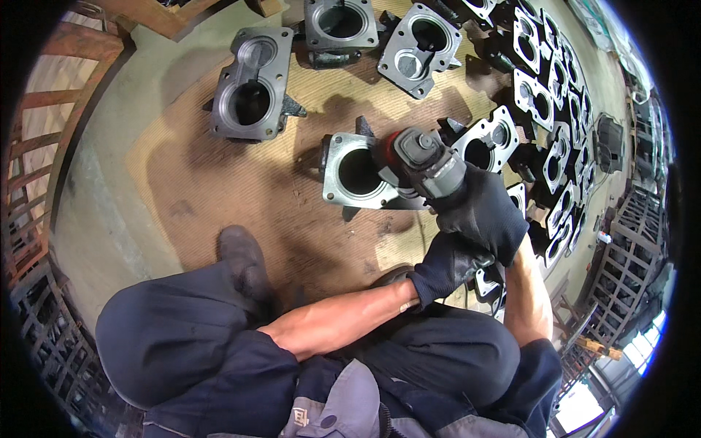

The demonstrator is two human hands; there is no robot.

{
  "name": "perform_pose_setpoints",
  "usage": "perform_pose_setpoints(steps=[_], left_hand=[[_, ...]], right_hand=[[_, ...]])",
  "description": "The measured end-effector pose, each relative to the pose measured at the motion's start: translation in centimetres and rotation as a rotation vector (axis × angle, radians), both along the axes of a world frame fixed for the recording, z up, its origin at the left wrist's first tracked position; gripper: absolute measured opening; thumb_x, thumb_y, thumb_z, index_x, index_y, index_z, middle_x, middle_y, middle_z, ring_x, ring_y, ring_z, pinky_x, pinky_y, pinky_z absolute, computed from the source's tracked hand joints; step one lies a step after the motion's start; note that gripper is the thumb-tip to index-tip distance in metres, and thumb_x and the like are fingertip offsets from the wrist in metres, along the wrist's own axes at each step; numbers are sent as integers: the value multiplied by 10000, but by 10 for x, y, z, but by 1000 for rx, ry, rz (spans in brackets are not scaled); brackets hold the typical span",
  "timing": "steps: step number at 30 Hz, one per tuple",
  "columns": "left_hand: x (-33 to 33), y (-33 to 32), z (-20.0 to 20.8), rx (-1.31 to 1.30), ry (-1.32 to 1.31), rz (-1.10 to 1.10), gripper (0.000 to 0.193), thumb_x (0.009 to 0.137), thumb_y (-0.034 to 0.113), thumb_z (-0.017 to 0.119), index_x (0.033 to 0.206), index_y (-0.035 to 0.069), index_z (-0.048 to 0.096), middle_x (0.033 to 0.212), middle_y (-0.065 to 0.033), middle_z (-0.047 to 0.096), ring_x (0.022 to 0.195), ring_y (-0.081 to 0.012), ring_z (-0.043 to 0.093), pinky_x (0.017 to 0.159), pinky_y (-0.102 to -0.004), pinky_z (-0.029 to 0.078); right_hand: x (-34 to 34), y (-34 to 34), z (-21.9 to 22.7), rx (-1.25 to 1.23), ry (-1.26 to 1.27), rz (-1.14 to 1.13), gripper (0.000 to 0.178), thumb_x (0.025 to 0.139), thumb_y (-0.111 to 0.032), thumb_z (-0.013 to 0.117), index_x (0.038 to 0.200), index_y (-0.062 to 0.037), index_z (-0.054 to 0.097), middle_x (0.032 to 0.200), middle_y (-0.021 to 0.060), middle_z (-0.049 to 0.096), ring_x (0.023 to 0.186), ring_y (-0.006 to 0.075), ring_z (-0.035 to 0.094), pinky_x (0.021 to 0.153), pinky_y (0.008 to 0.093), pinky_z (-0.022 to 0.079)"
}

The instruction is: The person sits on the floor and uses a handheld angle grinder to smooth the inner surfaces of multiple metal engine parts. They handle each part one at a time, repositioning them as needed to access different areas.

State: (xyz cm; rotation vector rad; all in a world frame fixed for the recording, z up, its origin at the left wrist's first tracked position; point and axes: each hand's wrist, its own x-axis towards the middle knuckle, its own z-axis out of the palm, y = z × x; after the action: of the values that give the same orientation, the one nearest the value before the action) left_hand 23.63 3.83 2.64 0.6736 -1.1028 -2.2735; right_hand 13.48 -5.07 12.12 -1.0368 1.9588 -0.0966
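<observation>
Both my hands wear black gloves and hold an angle grinder (429,162) with a grey head and a red part at its front. Wrapped round its body near the head is my right hand (488,215). My left hand (449,269) is closed lower down, round the rear part of the tool, which the gloves mostly hide. The grinder's head lies over the right part of a metal casting (338,191) with a flat, shiny flange and a large round bore. The tool covers the rest of that flange; I cannot tell whether its disc touches the metal.
Similar castings stand around: one at the upper left (272,80), others at the top (369,36) and upper right (447,51), and several in rows on the right. They rest on brown corrugated cardboard (219,197). Metal crates (628,255) line the right side; an orange rack (66,102) is left.
</observation>
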Motion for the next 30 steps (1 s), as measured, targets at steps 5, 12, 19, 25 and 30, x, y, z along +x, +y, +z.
perform_pose_setpoints(steps=[5, 12, 19, 25, 30], left_hand=[[20, -26, 0, -327, -119, 26, 238, 955, 195, 666, 1116, 20, 676, 1030, -105, 707, 980, -207, 668, 864, -341, 509], [9, -23, 0, -114, -60, -150, 411, 929, 265, 723, 1222, -7, 629, 1194, -144, 692, 1134, -232, 639, 993, -366, 484], [21, -25, -10, -274, -67, 96, 275, 942, 224, 698, 1118, 14, 684, 1006, -96, 708, 968, -209, 664, 892, -321, 506], [13, -22, 1, -183, -83, 93, 264, 916, 189, 716, 1104, 7, 683, 1025, -107, 721, 984, -204, 669, 868, -331, 515], [17, -23, 3, -193, -83, 36, 245, 911, 175, 717, 1096, 15, 694, 1017, -91, 730, 970, -197, 679, 839, -329, 521]], right_hand=[[23, -34, 12, -6, 15, 165, 500, 611, -188, 812, 1060, -6, 685, 905, 194, 737, 852, 365, 716, 789, 371, 561], [10, -22, 9, 25, -28, 70, 495, 624, -129, 797, 1083, 8, 675, 899, 196, 739, 834, 291, 734, 769, 346, 557], [27, -36, 3, -72, -18, 179, 503, 613, -209, 820, 1047, -3, 670, 924, 219, 727, 919, 399, 701, 789, 385, 568], [25, -37, 9, -46, -10, 174, 503, 632, -198, 814, 1068, 12, 675, 920, 223, 727, 913, 385, 707, 792, 378, 565], [25, -28, 10, -33, -11, 132, 513, 629, -193, 813, 1081, 8, 675, 931, 209, 736, 903, 374, 715, 791, 367, 563]])
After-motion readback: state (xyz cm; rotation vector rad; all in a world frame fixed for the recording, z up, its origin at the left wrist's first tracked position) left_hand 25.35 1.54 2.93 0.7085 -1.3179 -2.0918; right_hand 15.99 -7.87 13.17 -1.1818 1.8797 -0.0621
